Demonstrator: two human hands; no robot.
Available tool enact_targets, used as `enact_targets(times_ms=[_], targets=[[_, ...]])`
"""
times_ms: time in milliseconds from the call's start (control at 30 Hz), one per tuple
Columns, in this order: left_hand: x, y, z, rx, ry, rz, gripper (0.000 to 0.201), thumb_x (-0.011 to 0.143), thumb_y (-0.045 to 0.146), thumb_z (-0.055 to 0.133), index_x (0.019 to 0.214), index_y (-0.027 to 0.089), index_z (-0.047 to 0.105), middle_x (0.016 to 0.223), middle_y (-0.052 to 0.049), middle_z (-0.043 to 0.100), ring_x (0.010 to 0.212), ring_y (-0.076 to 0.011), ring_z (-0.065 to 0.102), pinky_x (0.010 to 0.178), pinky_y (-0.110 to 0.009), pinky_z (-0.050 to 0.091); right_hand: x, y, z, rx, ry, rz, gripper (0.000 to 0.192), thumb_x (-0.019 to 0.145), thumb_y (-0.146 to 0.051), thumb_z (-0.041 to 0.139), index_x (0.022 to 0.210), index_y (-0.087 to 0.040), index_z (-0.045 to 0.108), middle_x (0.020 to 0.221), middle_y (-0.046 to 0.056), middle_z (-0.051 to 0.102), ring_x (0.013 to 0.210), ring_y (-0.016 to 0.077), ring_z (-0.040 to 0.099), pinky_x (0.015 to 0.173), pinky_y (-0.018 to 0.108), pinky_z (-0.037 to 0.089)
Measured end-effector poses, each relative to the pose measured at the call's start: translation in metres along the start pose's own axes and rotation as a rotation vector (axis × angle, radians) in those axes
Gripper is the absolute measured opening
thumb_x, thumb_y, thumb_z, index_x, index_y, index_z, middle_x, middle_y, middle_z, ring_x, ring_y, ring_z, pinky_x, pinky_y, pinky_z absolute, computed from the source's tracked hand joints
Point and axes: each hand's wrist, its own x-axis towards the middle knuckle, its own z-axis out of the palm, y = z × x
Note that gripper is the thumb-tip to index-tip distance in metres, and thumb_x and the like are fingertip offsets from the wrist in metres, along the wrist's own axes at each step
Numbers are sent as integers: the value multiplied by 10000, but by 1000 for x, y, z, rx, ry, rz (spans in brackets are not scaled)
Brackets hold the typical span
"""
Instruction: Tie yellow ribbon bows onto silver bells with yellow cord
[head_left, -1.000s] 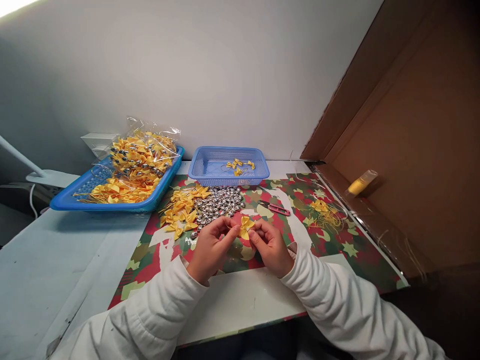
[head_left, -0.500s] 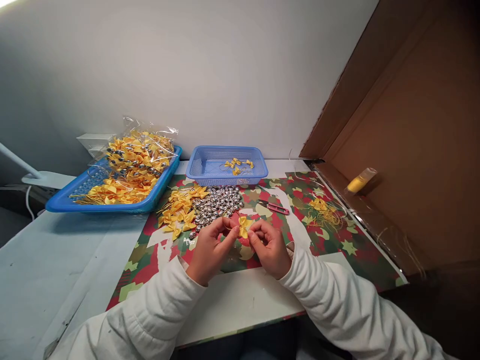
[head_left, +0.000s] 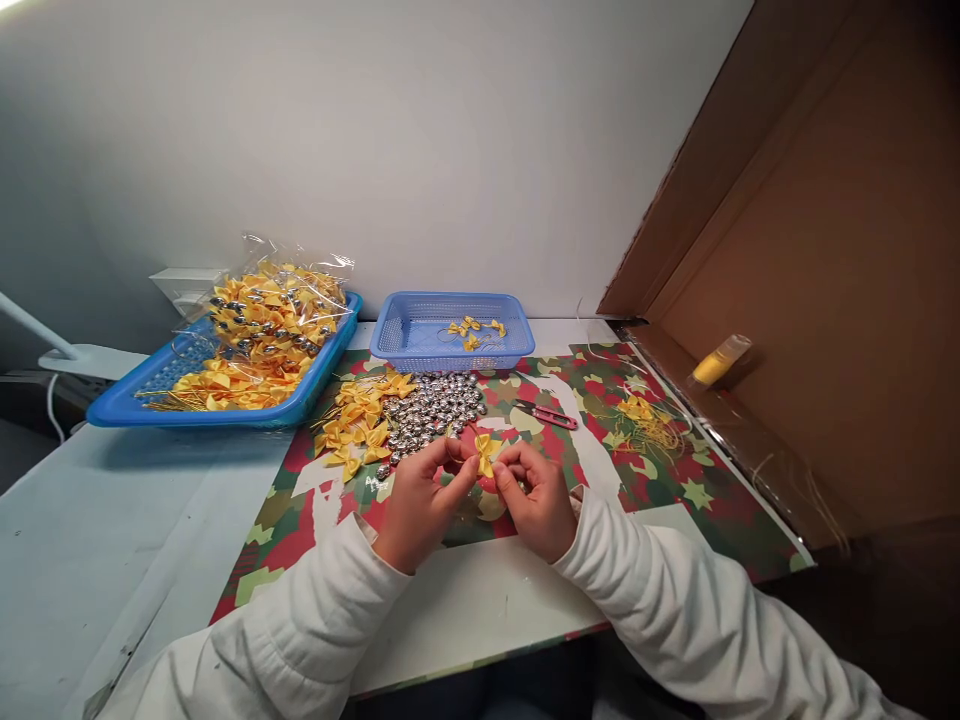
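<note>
- Plain pale grey wall (head_left: 465, 150), beyond grip, fills upper view.
- Bright light (head_left: 16, 10), far left and high above grip, cut by frame edge.
- White wall box (head_left: 184, 288), beyond and left of grip.
- White pole (head_left: 34, 323) on flat base, far left; white cable (head_left: 52, 410) below it.
- Whitish table (head_left: 150, 520), left of grip.
- Red-green patterned sheet (head_left: 750, 530) on table, under grip, pale patches.
- Brown cardboard panel (head_left: 832, 260), upright, right of grip; area below it dark, unclear.

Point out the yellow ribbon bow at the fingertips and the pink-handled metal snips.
Yellow ribbon bow (head_left: 486, 453): head view, on its petals.
Pink-handled metal snips (head_left: 553, 415): head view, on the handle.
</note>
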Motion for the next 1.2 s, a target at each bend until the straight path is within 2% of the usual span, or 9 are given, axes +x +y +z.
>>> enact_targets(times_ms=[400,800,1200], targets=[[-3,-6,1,121,142,185,101,774,253,629,807,160,608,738,-24,646,662,-142,591,629,-261,484,-3,-3,1,-32,32,-45,138,871,-247,489,752,-179,499,526,-55,455,431,73,394,436,203,307],[0,-2,-1,181,134,275,98,803,220,604,722,164,600,663,-5,621,612,-126,568,598,-250,467,-3,-1,2,-16,14,-48,151,874,-260,480,744,-184,488,515,-58,420,431,79,398,433,207,310],[-3,-6,4,231,138,356,90,813,206,583,726,185,582,650,11,594,609,-119,558,589,-235,457,-7,0,7,-57,86,-18,154,881,-264,472,748,-187,489,496,-55,466,413,84,441,431,204,346]])
